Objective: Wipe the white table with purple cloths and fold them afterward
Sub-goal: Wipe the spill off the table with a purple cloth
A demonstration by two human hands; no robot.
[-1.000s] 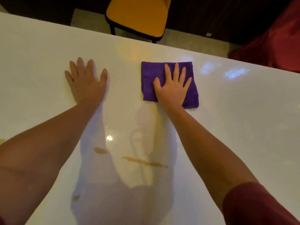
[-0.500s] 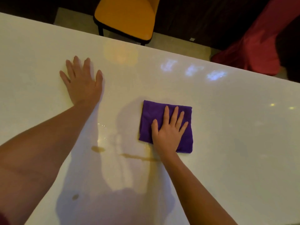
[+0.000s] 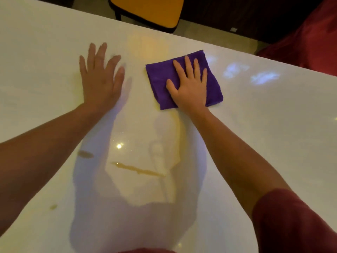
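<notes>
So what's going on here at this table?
A person is wiping a white table. The right hand presses flat on a folded purple cloth near the far edge, while the left hand rests flat on the bare surface. Brownish streaks nearer the person are not wiped yet.

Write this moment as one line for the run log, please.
right hand: flat on purple cloth, wiping | left hand: flat on white table | brown streak: unwiped | folding: not begun

Cloth [image 3: 184,79] on table [image 3: 273,125], under right hand [image 3: 189,88]; left hand [image 3: 100,79] flat beside.
</notes>
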